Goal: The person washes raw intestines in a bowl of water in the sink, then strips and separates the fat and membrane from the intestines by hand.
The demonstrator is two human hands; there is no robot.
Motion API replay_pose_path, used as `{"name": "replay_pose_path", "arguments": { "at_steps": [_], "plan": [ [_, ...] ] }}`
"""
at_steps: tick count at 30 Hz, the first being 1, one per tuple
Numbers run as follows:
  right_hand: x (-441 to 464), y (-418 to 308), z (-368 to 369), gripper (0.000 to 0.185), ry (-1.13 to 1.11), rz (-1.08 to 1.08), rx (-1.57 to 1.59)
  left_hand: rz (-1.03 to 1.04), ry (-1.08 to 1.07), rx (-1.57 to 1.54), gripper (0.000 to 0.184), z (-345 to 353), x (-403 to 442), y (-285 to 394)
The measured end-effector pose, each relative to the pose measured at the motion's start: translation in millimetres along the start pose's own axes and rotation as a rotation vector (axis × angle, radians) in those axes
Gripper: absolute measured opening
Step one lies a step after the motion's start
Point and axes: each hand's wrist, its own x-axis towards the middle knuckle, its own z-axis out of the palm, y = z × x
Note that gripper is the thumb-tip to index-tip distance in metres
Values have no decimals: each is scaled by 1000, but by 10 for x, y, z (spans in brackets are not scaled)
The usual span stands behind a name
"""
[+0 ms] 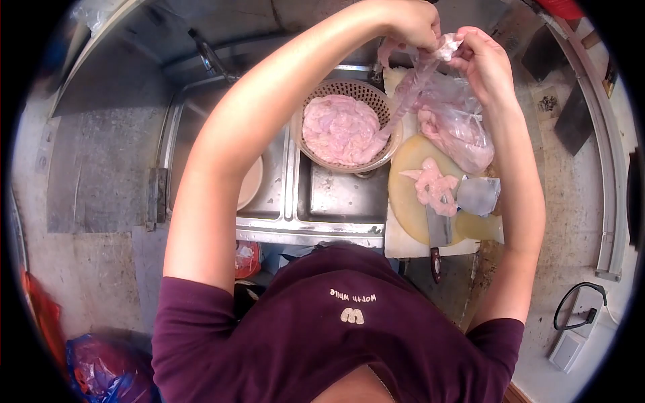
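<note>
At the top of the view, my left hand (418, 27) and my right hand (485, 59) are close together, fingers pinched on the bunched whitish end of a clear plastic bag (437, 91). The plastic hangs down from my fingers, with a long stretch reaching the colander. Pale raw meat (463, 138) lies inside the bag, below my right hand. More raw pink meat (341, 127) fills a perforated colander (346, 166) over the sink. On a round cutting board (411, 208) lie thin meat pieces (433, 185) and a cleaver (439, 228) with a dark handle.
A metal double sink (336, 195) is under the colander, with a faucet (208, 57) at the back left. A pale bowl (250, 183) is partly hidden by my left arm. A small silvery packet (478, 195) sits on the cutting board's right side. A black cable (571, 309) hangs at right.
</note>
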Motion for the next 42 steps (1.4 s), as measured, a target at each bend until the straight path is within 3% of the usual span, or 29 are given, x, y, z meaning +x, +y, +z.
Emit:
{"name": "replay_pose_path", "arguments": {
  "at_steps": [1, 4, 14, 15, 19, 21, 25, 28, 29, 33, 36, 39, 42],
  "plan": [
    [13, -3, -2, 10, 2, 0, 1, -21, -10, -31, 15, -8, -26, 17],
    [34, -11, -13, 10, -21, 2, 10, 209, 50, 94, 16, -34, 74, -98],
    [154, -7, -68, 10, -48, -25, 48, 223, 186, -301, 21, 247, 66, -441],
    [155, -30, -73, 10, -54, -36, 48, 300, 289, -230, 30, 417, 172, -657],
    [92, -147, -16, 9, -131, -79, 117, 391, 191, -236, 34, 733, 153, -844],
    [-180, -458, 412, 11, -98, -146, 124, 284, 190, -257, 32, 965, 213, -885],
    [-205, -599, 436, 10, -84, -323, 145, 238, 237, -304, 33, 1351, 99, -1027],
    [-363, -706, 466, 8, -70, -442, 168, 185, 287, -335, 33, 1886, 173, -1559],
    [-377, -739, 436, 7, -47, -441, 180, 70, 254, -350, 33, 2057, 169, -1728],
    [-198, -787, -90, 9, -80, -408, 301, -257, 205, -258, 33, 2737, 193, -2462],
    [204, -837, -936, 13, -72, -304, 393, -337, 349, -279, 33, 2793, -1, -2586],
    [110, -757, -617, 13, 35, -292, 337, -432, 417, -671, 26, 3045, 239, -3289],
    [-87, -258, -87, 10, 2, -271, 206, -693, 481, -1262, 20, 2718, 143, -3069]
  ]
}}
